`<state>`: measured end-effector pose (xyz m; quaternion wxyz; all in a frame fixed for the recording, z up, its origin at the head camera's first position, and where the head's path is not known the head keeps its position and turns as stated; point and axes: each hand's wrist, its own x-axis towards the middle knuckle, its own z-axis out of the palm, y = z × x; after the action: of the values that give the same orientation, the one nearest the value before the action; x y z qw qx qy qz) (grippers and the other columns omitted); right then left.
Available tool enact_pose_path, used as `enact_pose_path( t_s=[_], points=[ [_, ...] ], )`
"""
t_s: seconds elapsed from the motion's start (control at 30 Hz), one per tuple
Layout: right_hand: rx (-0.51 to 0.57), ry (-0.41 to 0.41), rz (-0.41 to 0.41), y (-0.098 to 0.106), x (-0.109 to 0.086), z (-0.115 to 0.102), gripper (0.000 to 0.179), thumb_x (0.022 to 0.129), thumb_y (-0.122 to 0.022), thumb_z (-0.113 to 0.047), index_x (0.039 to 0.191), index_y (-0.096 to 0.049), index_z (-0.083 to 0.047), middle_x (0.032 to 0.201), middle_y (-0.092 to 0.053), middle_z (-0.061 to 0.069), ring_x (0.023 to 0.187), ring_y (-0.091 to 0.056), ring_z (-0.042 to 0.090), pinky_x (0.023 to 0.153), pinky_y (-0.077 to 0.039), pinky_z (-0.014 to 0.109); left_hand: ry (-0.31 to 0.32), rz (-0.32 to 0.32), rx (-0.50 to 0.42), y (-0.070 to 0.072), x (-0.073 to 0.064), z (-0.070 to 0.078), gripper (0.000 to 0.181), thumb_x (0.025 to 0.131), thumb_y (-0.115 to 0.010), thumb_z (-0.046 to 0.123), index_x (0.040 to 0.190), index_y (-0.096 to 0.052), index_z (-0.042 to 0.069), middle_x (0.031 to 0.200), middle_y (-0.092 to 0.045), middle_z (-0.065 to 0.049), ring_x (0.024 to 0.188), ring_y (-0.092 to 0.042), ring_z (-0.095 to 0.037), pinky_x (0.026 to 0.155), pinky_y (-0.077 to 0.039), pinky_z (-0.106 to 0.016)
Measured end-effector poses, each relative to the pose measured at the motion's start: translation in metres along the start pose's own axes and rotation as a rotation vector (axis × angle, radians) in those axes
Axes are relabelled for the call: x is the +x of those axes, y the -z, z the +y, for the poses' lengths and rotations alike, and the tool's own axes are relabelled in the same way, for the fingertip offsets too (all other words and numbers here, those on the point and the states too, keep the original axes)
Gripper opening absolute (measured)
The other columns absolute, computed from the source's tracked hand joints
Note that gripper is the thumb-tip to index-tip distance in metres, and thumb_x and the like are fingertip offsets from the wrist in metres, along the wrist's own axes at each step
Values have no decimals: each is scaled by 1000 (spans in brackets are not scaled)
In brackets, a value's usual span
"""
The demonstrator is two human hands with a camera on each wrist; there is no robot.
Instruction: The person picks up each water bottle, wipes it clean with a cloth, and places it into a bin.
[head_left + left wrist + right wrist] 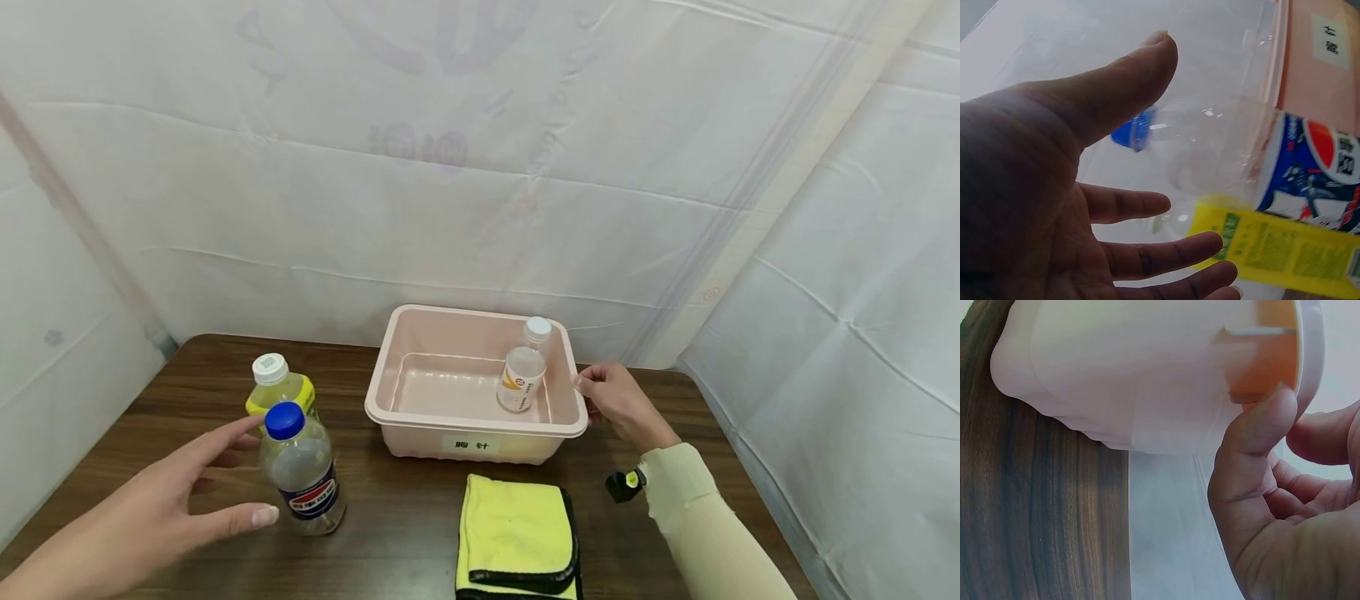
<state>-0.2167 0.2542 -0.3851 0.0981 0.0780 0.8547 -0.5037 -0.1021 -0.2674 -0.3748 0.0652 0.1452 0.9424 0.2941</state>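
Observation:
My left hand (161, 500) is spread beside a clear plastic bottle (311, 471) with a blue cap and a Pepsi-style label. Thumb and fingers are apart around the bottle's upper side, and the left wrist view shows no firm contact. Right behind it stands a bottle with a white cap and a yellow label (1285, 250), partly hidden. At the far side, a pale pink plastic bin (465, 442) holds a clear bottle (522, 375) with a white cap, leaning at its right end. My right hand (622, 404) pinches the bin's right rim (1310, 356) between thumb and finger.
A folded yellow cloth (517, 529) with black edging lies in front of the bin on the dark wooden table (397, 533). A small black device (624, 485) is at my right wrist. White sheeting (480, 208) hangs behind and on both sides.

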Motion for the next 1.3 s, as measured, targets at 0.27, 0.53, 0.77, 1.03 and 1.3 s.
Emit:
enact_pose_path(
  t_s=[0.27,0.53,0.77,1.03,1.3],
  points=[
    [11,-2,-7,0,1,1,28,108,-52,-18,114,-64,6,88,-66,10,69,-61,18,61,-55,32,22,-27,-7,-9,6,8,89,95,-75,45,158,-31,0,148,-53,-29,124,-60,-50,84,-60,-52],
    [-16,4,5,2,0,0,31,109,-53,-22,116,-65,6,91,-66,13,70,-61,21,61,-55,31,30,49,-23,-18,12,11,84,91,-79,48,151,-43,3,142,-60,-24,120,-64,-43,84,-61,-50],
    [-20,6,6,1,1,1,31,109,-53,-21,117,-65,6,93,-66,13,72,-62,23,62,-56,33,98,19,-35,-20,18,15,90,91,-76,54,153,-40,-1,145,-56,-33,116,-65,-51,86,-59,-60],
    [-13,11,3,1,1,2,30,109,-53,-21,117,-65,6,91,-66,12,71,-62,22,62,-55,32,169,-9,-19,-19,21,22,94,91,-72,63,153,-40,0,145,-56,-34,120,-62,-56,82,-59,-61],
    [-9,22,-1,1,-1,1,31,109,-52,-22,117,-65,6,91,-66,11,71,-62,21,61,-55,31,166,67,-43,-24,22,26,91,88,-75,62,145,-49,-4,137,-64,-32,116,-68,-51,87,-61,-56]
  ],
)
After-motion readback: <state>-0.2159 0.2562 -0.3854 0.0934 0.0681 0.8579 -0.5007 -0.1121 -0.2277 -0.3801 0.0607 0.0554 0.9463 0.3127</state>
